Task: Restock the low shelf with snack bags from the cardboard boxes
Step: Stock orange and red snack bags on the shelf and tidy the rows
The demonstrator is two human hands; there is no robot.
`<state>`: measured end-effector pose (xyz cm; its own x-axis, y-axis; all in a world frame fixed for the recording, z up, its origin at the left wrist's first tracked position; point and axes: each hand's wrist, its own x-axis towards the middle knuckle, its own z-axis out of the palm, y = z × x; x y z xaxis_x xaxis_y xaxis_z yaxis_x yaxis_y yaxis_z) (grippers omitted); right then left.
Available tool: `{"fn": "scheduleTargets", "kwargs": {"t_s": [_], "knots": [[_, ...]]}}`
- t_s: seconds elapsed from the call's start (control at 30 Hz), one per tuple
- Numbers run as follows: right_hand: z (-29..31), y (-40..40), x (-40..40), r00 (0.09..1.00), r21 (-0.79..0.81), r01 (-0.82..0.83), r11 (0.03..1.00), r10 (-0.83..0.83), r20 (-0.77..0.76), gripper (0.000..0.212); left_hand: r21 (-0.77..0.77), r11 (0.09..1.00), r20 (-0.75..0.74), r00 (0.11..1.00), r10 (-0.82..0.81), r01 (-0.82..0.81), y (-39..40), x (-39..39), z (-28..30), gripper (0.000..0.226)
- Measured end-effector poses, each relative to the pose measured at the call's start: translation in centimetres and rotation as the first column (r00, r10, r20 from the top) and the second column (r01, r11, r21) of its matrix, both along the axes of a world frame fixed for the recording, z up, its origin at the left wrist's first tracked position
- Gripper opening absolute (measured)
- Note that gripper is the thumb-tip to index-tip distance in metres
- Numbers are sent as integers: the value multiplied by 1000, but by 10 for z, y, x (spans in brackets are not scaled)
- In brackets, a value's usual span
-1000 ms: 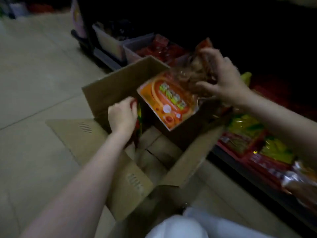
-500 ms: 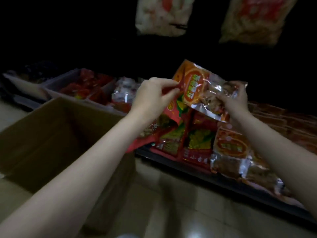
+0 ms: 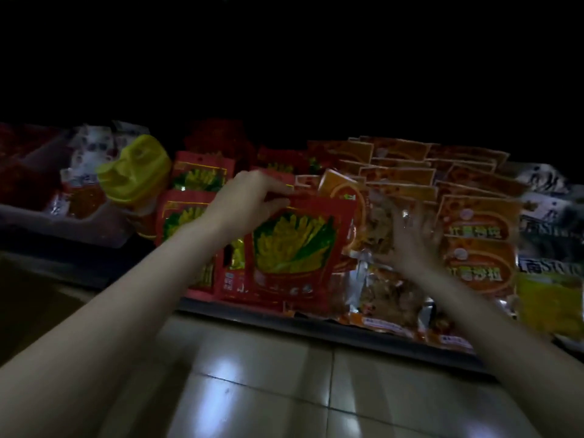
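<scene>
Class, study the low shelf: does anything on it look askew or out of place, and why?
Yes. A crumpled yellow bag sits among flat red packets, unlike anything beside it. The orange packet under the right hand is tilted against the neat orange rows behind. The left hand pinches a red packet.

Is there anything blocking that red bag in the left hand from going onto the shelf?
Nothing visible. The left hand pinches the red bag by its top edge, already over the red bags on the shelf.
</scene>
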<state>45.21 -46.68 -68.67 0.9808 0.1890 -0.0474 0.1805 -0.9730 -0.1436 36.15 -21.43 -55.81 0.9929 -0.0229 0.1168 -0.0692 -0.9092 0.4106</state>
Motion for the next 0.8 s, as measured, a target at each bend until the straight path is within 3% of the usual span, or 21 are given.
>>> {"fn": "scheduleTargets", "kwargs": {"t_s": [0.1, 0.17, 0.27, 0.4, 0.47, 0.53, 0.63, 0.73, 0.8], "knots": [[-2, -4, 24, 982, -70, -167, 984, 159, -97, 126, 67, 995, -157, 986, -63, 75, -11, 23, 1, 24], [-2, -4, 37, 973, -115, -200, 973, 184, -136, 128, 66, 993, -160, 984, -82, 93, -18, 33, 0, 24], [1, -3, 45, 983, -148, -181, 972, 176, -44, 121, 44, 995, -105, 991, -83, 88, -22, 40, -8, 24], [5, -22, 34, 963, 146, 4, 989, -43, 266, 106, -38, 995, -18, 996, -92, 91, -28, 47, -16, 24], [11, -47, 23, 929, 334, 104, 937, -212, 304, 103, -65, 991, 30, 993, -118, 119, -45, 51, -20, 27], [11, -85, 13, 890, 527, 197, 827, -376, 258, 107, -77, 981, 57, 984, -171, 176, -66, 54, -22, 29], [10, -138, -16, 865, 624, 305, 720, -484, 136, 111, -59, 969, 67, 969, -238, 242, -97, 59, -26, 32], [-5, -169, -46, 824, 536, 495, 684, -565, -40, 97, -23, 959, 47, 958, -282, 283, -123, 58, -35, 32], [-25, -166, -62, 836, 399, 544, 739, -516, -184, 77, 12, 953, 28, 952, -303, 303, -135, 55, -44, 31]]}}
